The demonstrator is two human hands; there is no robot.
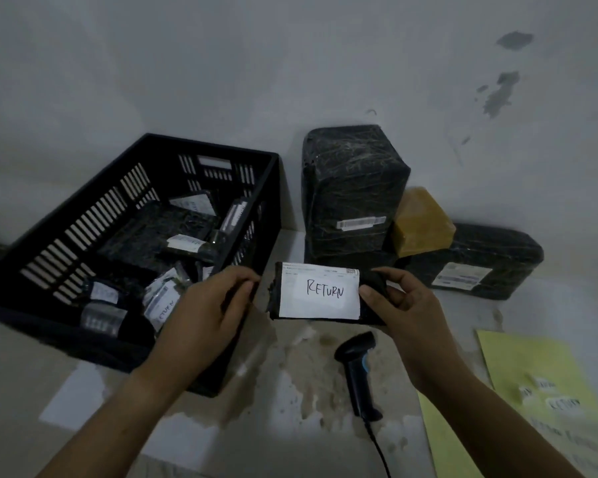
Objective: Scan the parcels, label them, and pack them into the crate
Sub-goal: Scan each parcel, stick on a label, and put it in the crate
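my right hand (404, 305) pinched the right end of the small black RETURN parcel (316, 293), held up just beside the crate (208, 146), my left hand (218, 305) curled at its left edge, couldn't tell if it gripped

reaching forward with both forearms, pinching one end of the parcel (320, 293) in the left hand (218, 305), gripping the other in the right hand (404, 305), thumb in front.

Crate (83, 257) left, stacked parcels (354, 188) right, scanner (358, 370) in front
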